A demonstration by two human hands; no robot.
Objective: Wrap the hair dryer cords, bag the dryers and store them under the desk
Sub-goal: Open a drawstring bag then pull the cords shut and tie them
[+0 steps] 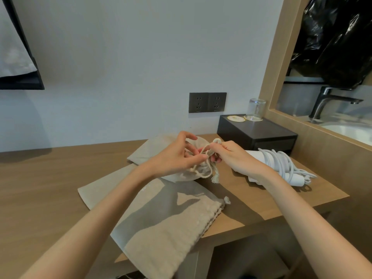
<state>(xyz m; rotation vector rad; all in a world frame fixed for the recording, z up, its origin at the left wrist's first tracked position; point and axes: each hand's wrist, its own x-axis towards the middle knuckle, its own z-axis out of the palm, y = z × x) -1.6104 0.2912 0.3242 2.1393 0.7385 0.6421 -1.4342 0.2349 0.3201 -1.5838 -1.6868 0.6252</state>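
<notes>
Around the work, a matt black box stands at the back right of the wooden counter, with an upturned clear glass on it. Dark twin sockets sit on the pale wall above. A metal tap shows past the wood frame on the right.

A white dryer lies on the counter just right of the right hand, its smooth white cord coiled round it; the right wrist hides part of it.

A rounded, filled bag of coarse beige cloth sits between the hands, largely covered by them. The left hand pinches its twisted drawstring with curled fingers, and the right hand pinches a loop of the same string; a frayed end hangs below.

A flat bag lies behind, partly under the filled one. A front bag, limp and gathered at its mouth, overhangs the counter's near edge.
</notes>
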